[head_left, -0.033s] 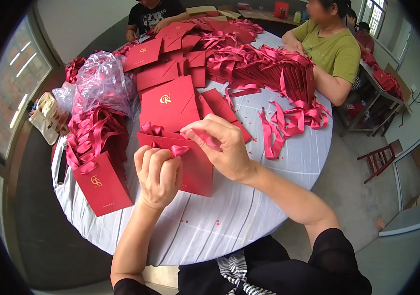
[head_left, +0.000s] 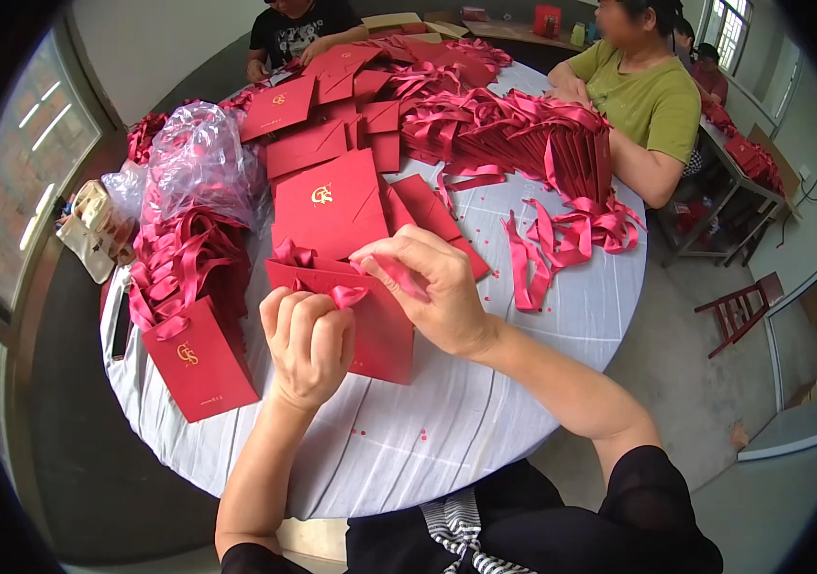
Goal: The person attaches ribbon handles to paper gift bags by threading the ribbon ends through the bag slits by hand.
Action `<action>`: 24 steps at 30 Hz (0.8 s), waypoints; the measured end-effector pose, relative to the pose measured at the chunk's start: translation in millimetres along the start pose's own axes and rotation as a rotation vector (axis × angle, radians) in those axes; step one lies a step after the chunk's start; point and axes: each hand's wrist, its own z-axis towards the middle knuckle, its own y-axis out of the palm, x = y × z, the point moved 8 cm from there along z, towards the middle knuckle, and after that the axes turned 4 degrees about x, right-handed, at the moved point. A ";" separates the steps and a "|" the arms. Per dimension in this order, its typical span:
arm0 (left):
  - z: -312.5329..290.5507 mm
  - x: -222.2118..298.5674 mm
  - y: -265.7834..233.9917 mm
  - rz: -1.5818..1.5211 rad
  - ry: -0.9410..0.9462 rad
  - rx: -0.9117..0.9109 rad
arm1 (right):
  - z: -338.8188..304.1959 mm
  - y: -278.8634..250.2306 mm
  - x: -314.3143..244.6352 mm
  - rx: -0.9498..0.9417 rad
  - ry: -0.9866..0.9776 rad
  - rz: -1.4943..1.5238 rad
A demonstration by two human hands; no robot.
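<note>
A red paper gift bag [head_left: 385, 335] stands before me near the table's front, its top edge toward my hands. My left hand [head_left: 308, 344] is closed at the bag's upper left, with a pink-red ribbon [head_left: 348, 296] showing beside its fingers. Thumb and fingertips of my right hand [head_left: 437, 292] pinch a ribbon [head_left: 399, 275] above the bag's right top edge. Another bit of ribbon [head_left: 292, 253] sticks up at the bag's back left corner. How the ribbon passes through my left fingers is hidden.
Behind lie stacked flat red bags [head_left: 327, 201]. Bags with ribbons stand in a row [head_left: 562, 143] at right; ribboned bags [head_left: 200, 359] and clear plastic [head_left: 200, 158] are at left. Two people sit across the round cloth-covered table [head_left: 466, 421]. A red stool [head_left: 739, 311] stands on the floor.
</note>
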 end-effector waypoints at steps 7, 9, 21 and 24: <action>7.7 -0.1 8.7 -0.046 -0.053 -0.022 | -2.6 4.2 -2.8 0.027 -0.109 0.027; 6.3 -5.7 11.9 -0.027 -0.117 -0.077 | -3.7 1.5 -0.9 0.042 -0.104 0.004; 27.9 -7.7 8.5 0.064 -0.357 -0.345 | -2.8 -5.5 -0.9 0.025 -0.159 -0.070; 29.1 -13.8 8.6 0.093 -0.403 -0.375 | -1.7 -2.6 -5.1 0.008 -0.165 -0.054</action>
